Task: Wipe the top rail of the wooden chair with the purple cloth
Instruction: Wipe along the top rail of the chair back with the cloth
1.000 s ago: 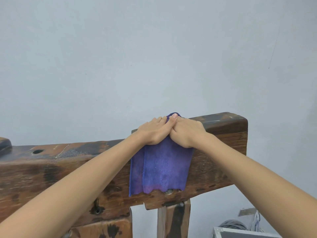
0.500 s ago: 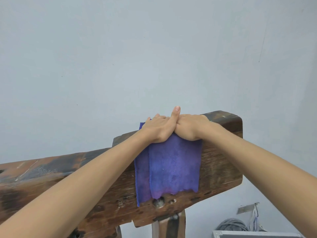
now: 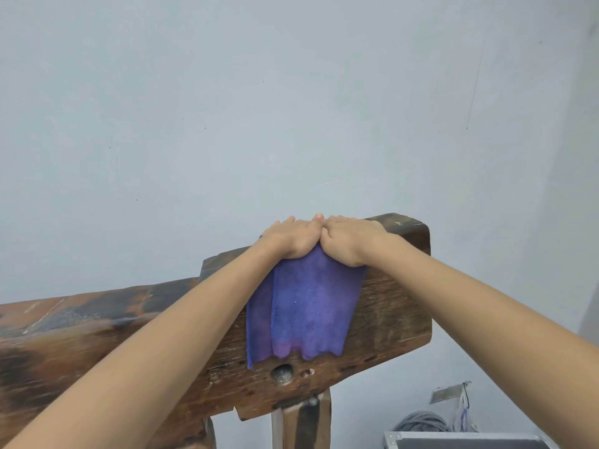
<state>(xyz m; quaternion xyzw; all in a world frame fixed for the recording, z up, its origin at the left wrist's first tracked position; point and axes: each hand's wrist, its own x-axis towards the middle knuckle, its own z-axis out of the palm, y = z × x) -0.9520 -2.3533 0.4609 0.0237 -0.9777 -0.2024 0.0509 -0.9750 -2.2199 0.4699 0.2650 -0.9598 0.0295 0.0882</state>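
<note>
both hands point(image 3: 293, 236) point(image 3: 348, 241) press purple cloth point(image 3: 308, 306) onto top rail point(image 3: 398, 286).

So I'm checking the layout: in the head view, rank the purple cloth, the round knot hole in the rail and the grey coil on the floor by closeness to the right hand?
From the right hand:
1. Purple cloth, directly under it.
2. Knot hole, below, on the rail's front face.
3. Grey coil, bottom right on the floor.

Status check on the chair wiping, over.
Left hand and right hand pressing side by side on purple cloth. Cloth draped over top rail, near its right end. Nothing in the way.
</note>
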